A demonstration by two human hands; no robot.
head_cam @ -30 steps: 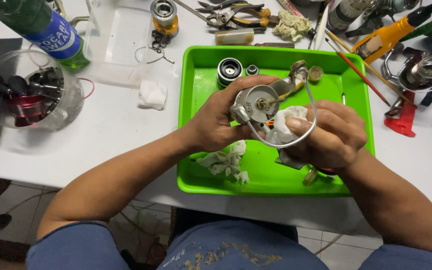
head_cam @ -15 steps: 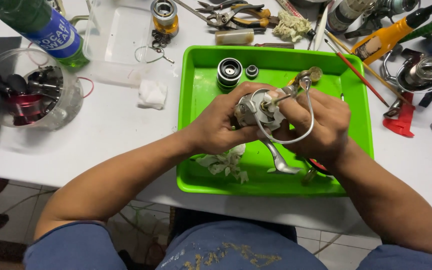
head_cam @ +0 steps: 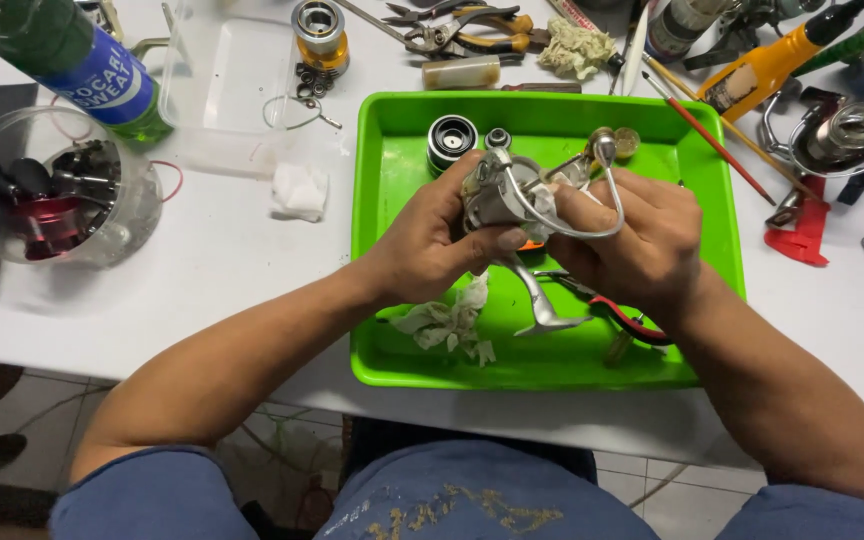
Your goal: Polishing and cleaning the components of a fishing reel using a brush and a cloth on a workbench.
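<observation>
**Over a crowded tray, a stripped reel gets a wipe**

Above a green tray (head_cam: 377, 300) on a white worktop (head_cam: 222, 260), a person's left hand (head_cam: 432, 240) is wrapped around the silver body of a spinning reel (head_cam: 497, 195), fingers closed on it from the near side. The right hand (head_cam: 647, 250) pinches a wad of white tissue (head_cam: 544, 205) against the reel's rotor, inside the loop of the wire bail arm (head_cam: 607, 215). The reel is held clear of the tray floor, its foot (head_cam: 542, 305) pointing down toward the person.

The risks here look small but real. The bail wire curves close around the right hand's fingers; a snap of that arm could pinch them or jerk the reel loose. The grip appears to rest on smooth metal, and any grease would make a slip likely, dropping the reel onto the red-handled pliers (head_cam: 622, 315) just below. Tissue can shred, and fibres may catch on the exposed shaft. Loose parts lie near: a black spool (head_cam: 452, 140), a small round cap (head_cam: 497, 138) and a brass-coloured disc (head_cam: 627, 142) at the tray's far edge, plus a crumpled tissue (head_cam: 447, 320) by the left wrist. A bumped tray could send them rolling among the tools and brushes beyond.
</observation>
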